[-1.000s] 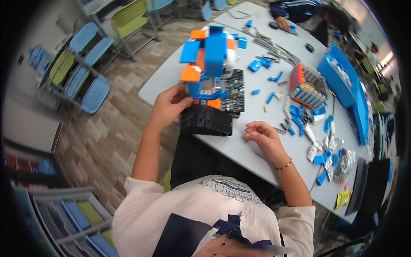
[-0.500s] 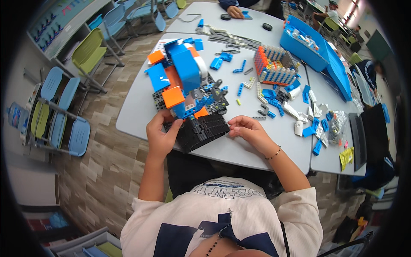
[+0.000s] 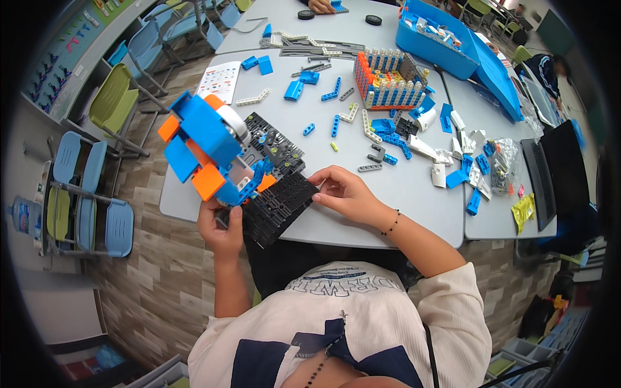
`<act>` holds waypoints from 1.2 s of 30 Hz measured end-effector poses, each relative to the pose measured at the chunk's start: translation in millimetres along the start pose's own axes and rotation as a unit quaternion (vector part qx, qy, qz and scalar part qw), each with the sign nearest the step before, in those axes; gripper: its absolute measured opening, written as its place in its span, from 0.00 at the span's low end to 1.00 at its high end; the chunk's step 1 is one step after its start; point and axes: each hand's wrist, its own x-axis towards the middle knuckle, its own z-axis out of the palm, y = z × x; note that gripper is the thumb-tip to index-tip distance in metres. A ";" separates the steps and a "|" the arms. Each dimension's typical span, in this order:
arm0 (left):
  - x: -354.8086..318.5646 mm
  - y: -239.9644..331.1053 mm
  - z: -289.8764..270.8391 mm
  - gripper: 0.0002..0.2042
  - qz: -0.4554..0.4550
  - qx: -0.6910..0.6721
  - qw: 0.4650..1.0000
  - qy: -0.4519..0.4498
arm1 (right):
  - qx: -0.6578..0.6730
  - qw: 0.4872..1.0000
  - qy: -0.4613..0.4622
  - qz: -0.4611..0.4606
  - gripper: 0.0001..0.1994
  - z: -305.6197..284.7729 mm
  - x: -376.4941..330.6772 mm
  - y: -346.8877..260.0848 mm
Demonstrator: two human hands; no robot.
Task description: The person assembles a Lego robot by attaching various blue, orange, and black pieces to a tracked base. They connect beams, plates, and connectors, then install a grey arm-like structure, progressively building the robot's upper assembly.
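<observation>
Brick model (image 3: 212, 138), one, in two hands (image 3: 347, 195), two black wheels (image 3: 373, 20)

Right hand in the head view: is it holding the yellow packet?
No: the right hand has its fingers at the edge of the black track, while the yellow packet lies apart, well off to the right.

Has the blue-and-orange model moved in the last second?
Yes: the blue-and-orange model has shifted toward the person, judged against the printed sheet, now mostly uncovered beyond it.
</observation>
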 end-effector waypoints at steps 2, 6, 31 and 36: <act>0.0 -4.9 -0.9 0.15 -0.001 0.005 1.000 0.014 | -0.015 1.000 0.012 -0.004 0.15 -0.1 1.2 -0.8; 1.8 -11.8 -6.3 0.17 0.021 0.048 0.999 0.012 | -0.030 0.999 0.036 -0.010 0.14 4.9 4.1 -1.5; -2.1 14.4 64.6 0.16 -0.008 0.088 0.996 -0.014 | 0.229 0.952 0.155 0.127 0.28 -42.6 26.5 -4.0; 0.8 19.2 37.5 0.20 -0.031 0.088 0.994 -0.051 | 0.216 0.957 0.145 0.125 0.28 -43.9 25.7 -5.1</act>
